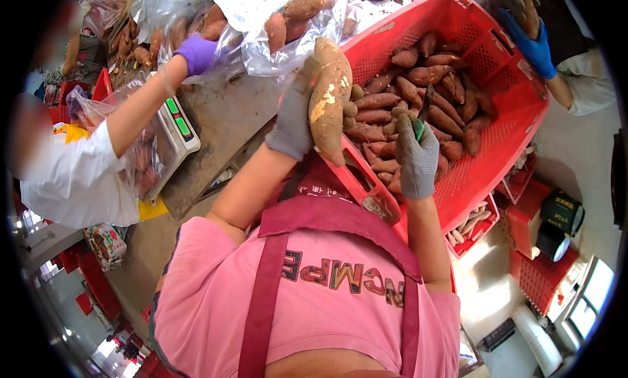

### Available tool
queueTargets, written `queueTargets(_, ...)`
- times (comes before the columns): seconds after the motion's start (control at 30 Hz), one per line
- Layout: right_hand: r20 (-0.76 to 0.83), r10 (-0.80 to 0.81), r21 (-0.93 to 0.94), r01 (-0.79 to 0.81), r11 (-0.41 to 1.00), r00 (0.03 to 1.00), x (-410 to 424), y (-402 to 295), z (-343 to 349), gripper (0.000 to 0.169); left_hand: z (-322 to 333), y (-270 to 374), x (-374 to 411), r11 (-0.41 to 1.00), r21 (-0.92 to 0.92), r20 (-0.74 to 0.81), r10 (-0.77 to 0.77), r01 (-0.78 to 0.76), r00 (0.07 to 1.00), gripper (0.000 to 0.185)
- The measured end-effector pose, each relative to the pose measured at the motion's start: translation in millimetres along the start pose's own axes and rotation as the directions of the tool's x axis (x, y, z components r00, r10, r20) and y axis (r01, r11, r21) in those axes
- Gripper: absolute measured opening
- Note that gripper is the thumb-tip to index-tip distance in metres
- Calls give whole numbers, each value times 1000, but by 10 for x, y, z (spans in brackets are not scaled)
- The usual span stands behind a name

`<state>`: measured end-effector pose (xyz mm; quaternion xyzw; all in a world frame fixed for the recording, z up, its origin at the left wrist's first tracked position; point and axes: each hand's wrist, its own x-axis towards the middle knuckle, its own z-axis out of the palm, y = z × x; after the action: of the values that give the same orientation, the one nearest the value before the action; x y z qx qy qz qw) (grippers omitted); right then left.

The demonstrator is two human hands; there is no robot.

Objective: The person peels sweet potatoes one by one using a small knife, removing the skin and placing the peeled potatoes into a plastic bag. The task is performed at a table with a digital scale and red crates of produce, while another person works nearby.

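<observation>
My left hand (296,110), in a grey dotted glove, holds a large brown sweet potato (329,101) upright at the near left edge of a red plastic crate (510,147). Pale patches show where its skin is scraped. My right hand (418,157), gloved the same way, grips the green handle (418,130) of a small knife whose dark blade (428,101) points away from me over the crate. Many reddish sweet potatoes (444,108) fill the crate below. Fingertips of a grey glove show beyond the large sweet potato's right side.
At left, a co-worker's purple-gloved hand (197,54) touches clear plastic bags (255,34) of sweet potatoes, near a scale (179,128) on the worn table (221,113). Another person's blue-gloved hand (532,49) is beyond the crate at upper right. Smaller red crates (473,231) stand on the floor.
</observation>
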<state>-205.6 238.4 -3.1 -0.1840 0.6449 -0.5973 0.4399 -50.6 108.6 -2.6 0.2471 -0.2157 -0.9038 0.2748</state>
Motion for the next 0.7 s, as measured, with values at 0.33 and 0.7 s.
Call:
queueTargets(0.33,65,155,154,-163,974,986,47,-52,-31,19,-388,932,178,984,166,87,57,-71,995,49)
queueTargets(0.7,93,82,-95,-73,993,992,374,-19,278,15,-755,1044,270,856,451,10,281,-255,960,96)
